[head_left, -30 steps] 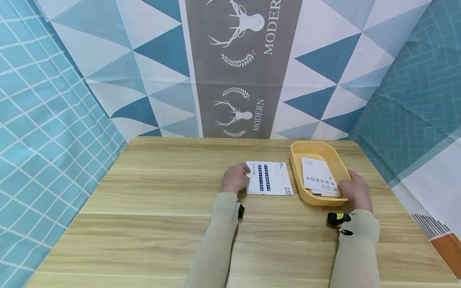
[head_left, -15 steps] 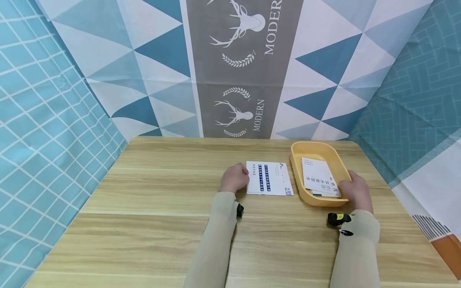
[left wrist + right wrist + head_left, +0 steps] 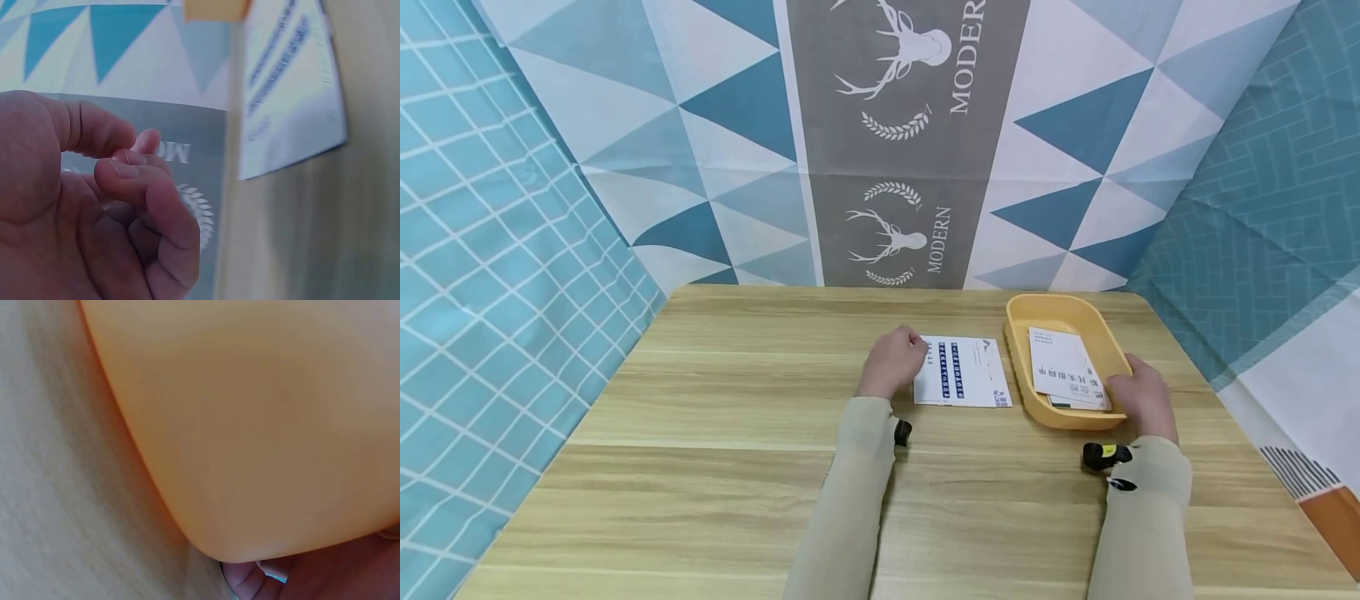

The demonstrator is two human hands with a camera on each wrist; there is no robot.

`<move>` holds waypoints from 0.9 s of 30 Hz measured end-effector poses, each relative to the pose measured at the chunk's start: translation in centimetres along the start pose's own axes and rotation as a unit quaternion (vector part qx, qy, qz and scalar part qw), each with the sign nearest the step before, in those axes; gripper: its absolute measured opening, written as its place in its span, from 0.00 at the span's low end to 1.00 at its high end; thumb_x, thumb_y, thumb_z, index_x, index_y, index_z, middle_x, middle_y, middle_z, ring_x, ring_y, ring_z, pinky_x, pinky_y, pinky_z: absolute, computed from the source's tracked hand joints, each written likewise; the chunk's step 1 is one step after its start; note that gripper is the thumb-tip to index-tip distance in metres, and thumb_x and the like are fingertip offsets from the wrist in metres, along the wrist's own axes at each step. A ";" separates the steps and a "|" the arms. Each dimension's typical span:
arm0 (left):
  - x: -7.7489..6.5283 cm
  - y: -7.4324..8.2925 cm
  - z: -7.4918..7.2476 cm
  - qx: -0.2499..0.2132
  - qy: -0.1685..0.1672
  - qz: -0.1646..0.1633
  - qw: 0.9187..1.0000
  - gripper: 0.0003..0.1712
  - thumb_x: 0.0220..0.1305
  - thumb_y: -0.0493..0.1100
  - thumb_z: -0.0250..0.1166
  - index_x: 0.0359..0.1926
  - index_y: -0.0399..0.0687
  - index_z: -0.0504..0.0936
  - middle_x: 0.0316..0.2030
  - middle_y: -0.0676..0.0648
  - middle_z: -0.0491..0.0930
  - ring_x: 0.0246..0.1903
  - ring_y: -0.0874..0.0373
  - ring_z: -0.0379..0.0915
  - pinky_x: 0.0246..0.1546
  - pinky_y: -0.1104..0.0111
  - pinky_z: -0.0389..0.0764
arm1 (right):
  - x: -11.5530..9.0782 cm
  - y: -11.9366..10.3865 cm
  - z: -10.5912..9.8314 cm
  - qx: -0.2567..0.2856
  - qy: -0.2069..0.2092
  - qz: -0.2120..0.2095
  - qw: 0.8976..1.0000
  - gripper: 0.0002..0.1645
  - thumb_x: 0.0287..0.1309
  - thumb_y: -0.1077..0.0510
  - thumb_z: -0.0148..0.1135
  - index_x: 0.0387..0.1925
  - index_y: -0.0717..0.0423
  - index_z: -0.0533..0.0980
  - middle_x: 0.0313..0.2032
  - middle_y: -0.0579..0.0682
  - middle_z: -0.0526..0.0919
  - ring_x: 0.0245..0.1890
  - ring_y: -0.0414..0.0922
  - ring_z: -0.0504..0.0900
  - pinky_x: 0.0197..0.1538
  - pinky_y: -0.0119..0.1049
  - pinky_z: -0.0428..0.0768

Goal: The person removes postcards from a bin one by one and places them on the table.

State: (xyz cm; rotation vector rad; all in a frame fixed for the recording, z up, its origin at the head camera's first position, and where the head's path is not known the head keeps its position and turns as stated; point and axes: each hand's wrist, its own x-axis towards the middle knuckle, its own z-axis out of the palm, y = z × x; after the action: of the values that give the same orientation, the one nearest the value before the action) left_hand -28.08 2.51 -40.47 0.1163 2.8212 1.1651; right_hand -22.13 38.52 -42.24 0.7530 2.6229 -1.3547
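White cards with blue printed bands [image 3: 966, 372] lie in a small stack on the table, their edges slightly offset. At their left edge is my left hand [image 3: 893, 362], overlapping the near-left corner in the head view. The left wrist view shows its fingers curled in and the thumb against the fingertips, nothing between them; the printed card [image 3: 294, 94] is apart from it there. My right hand [image 3: 1144, 400] grips the right side of a yellow plastic tray [image 3: 1060, 310] near its front corner. Some of those fingers are hidden behind the tray wall [image 3: 250, 456] in the right wrist view.
Several white printed cards [image 3: 1066, 367] lie overlapping inside the tray, toward its front. The wood-grain table [image 3: 737, 483] meets a patterned backdrop [image 3: 887, 167] at its far edge. Blue tiled sheets [image 3: 475, 292] hang at both sides.
My left hand has shifted slightly up and right, over the edge of the card stack, its fingers drawn in. My right hand, the tray and the cards stay as they were.
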 end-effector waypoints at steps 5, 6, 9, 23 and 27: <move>-1.0 1.5 -1.3 -0.004 0.003 0.035 0.999 0.15 0.74 0.50 0.48 0.47 0.52 0.79 0.35 0.50 0.80 0.29 0.56 0.73 0.28 0.65 0.71 | -0.1 -0.1 0.0 0.000 0.000 0.001 1.000 0.44 0.65 0.64 0.39 0.80 0.59 0.42 0.75 0.72 0.54 0.65 0.67 0.61 0.71 0.68 0.59; -1.2 1.8 -1.6 -0.003 0.002 0.043 0.999 0.15 0.75 0.50 0.47 0.48 0.52 0.79 0.34 0.50 0.79 0.29 0.56 0.73 0.28 0.65 0.72 | -0.2 -0.1 0.0 0.000 0.000 0.001 1.000 0.44 0.65 0.64 0.39 0.80 0.59 0.42 0.75 0.72 0.54 0.65 0.67 0.61 0.70 0.68 0.60; -2.2 3.2 -2.4 -0.001 0.005 0.066 0.998 0.17 0.77 0.51 0.46 0.50 0.52 0.79 0.34 0.50 0.80 0.29 0.56 0.73 0.29 0.65 0.72 | -0.2 -0.1 0.0 0.000 -0.001 0.002 1.000 0.44 0.64 0.64 0.39 0.80 0.59 0.41 0.75 0.72 0.54 0.64 0.67 0.62 0.70 0.67 0.60; -7.5 10.9 1.8 0.093 -0.065 0.257 0.960 0.11 0.76 0.40 0.50 0.52 0.56 0.76 0.43 0.56 0.82 0.36 0.65 0.75 0.35 0.74 0.75 | 0.1 0.2 0.0 -0.006 0.003 -0.001 1.000 0.44 0.64 0.64 0.40 0.80 0.58 0.42 0.75 0.72 0.55 0.63 0.66 0.63 0.69 0.67 0.61; -7.8 12.0 4.1 0.133 -0.090 0.304 0.939 0.09 0.75 0.41 0.54 0.51 0.57 0.77 0.44 0.57 0.79 0.36 0.67 0.72 0.33 0.78 0.72 | 0.3 0.2 0.0 -0.005 0.001 -0.001 1.000 0.44 0.64 0.64 0.40 0.80 0.57 0.43 0.75 0.72 0.56 0.63 0.66 0.63 0.68 0.66 0.63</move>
State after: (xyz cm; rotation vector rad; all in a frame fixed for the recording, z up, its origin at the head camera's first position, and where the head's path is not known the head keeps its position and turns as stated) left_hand -19.42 13.04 -34.43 1.1178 2.8271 0.7678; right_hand -22.27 38.75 -42.45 0.7520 2.6300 -1.3403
